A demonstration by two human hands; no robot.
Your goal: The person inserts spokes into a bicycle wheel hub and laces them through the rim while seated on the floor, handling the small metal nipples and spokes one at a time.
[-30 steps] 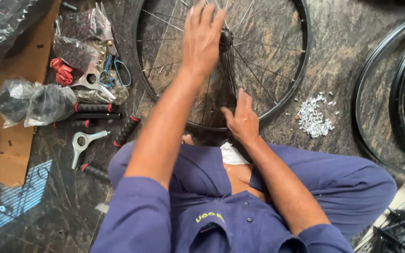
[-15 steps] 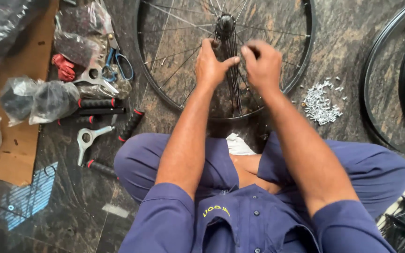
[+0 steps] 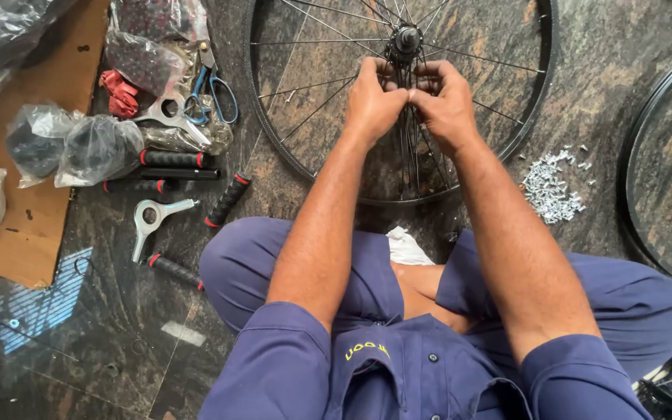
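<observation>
Black rim and thin steel spokes make up the bicycle wheel (image 3: 499,148) lying on the stone floor (image 3: 585,70) in front of the seated person; its far edge is cut off by the top of the frame. Both hands meet just below the hub (image 3: 404,37). The left hand (image 3: 373,101) and the right hand (image 3: 446,105) touch at the knuckles, fingers curled narrow around a bunch of spokes; whether anything small is pinched between them cannot be told, since the fingertips are hidden behind the knuckles. A heap of small silver nipples (image 3: 551,189) lies right of the wheel, well clear of the hands. Left of it lie blue-handled scissors (image 3: 213,93), black grips with red ends (image 3: 173,159) and a metal spanner (image 3: 153,218). Bags on the cardboard (image 3: 21,241) hold parts too dim to make out.
</observation>
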